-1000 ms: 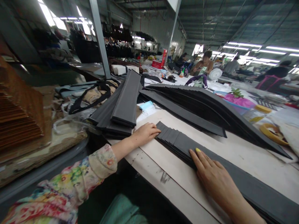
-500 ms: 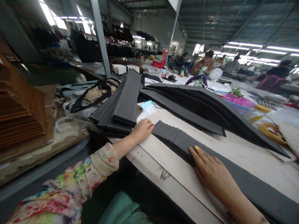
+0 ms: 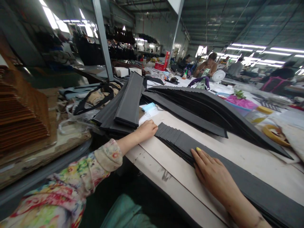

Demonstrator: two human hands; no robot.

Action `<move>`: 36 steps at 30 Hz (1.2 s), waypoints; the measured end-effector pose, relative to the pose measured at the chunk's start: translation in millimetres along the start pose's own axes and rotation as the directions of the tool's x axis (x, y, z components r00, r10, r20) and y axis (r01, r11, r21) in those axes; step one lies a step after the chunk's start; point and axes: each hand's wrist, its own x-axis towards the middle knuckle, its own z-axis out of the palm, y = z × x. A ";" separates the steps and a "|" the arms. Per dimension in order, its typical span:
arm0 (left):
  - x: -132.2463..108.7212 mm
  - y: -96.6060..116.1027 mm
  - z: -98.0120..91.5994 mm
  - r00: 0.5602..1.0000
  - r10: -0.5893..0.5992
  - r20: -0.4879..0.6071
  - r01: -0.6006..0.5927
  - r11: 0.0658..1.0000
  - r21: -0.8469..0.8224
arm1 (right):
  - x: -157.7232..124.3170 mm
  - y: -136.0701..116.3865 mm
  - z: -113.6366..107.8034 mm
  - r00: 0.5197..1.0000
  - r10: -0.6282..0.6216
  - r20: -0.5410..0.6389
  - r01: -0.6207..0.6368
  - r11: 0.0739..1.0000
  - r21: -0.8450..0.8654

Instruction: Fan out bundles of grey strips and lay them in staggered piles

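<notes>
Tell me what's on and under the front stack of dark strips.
The right hand rests on the front stack of dark strips, hiding part of it. Pale tabletop shows beside the stack; what lies directly under it is covered from view.

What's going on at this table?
A person has both bare hands at a stack of dark grey strips on the pale tabletop. The right hand lies flat on top; the left hand is curled at the stack's left end, where the strips step back like stairs. Whether it pinches any is unclear. Beyond lie a bowed pile of similar strips and, further left, a bundle of them.
</notes>
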 end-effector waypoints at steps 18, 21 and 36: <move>32.0 45.6 -36.1 0.888 -0.183 0.423 0.436 0.627 -0.646 | 1.5 -5.6 -5.5 0.991 0.132 0.036 -0.135 0.986 0.102; 25.6 29.7 -24.5 0.874 -0.249 0.417 0.468 0.660 -0.587 | 1.8 -6.9 -5.4 0.991 0.125 0.052 -0.129 0.989 0.078; 27.9 11.4 -0.5 0.902 -0.276 0.333 0.365 0.899 -0.243 | -8.9 0.6 -0.9 0.999 0.004 0.037 -0.002 0.999 -0.052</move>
